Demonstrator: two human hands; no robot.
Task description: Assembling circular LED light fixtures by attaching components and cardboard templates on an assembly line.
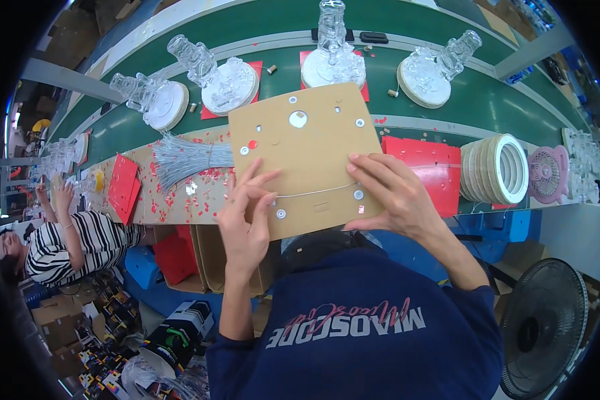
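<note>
A flat tan cardboard panel (pixel 313 150) with a round hole, small slots and several white ringed eyelets is held up in front of me, tilted. Across its lower part runs a thin pale wire (pixel 317 193). My left hand (pixel 245 217) is at the panel's lower left; its thumb and index finger pinch the wire's left end. My right hand (pixel 399 197) grips the panel's right edge, fingers on the face I see and thumb at the lower edge. A red paper bit (pixel 253 145) shows on the panel's left side.
Clear plastic figures on round white bases (pixel 423 83) line the green conveyor (pixel 280 60). A wire bundle (pixel 187 160), red sheets (pixel 423 170), stacked rings (pixel 510 170) and a pink fan (pixel 548 175) lie along the bench. Another person (pixel 73 243) works at left; a black fan (pixel 543 327) stands right.
</note>
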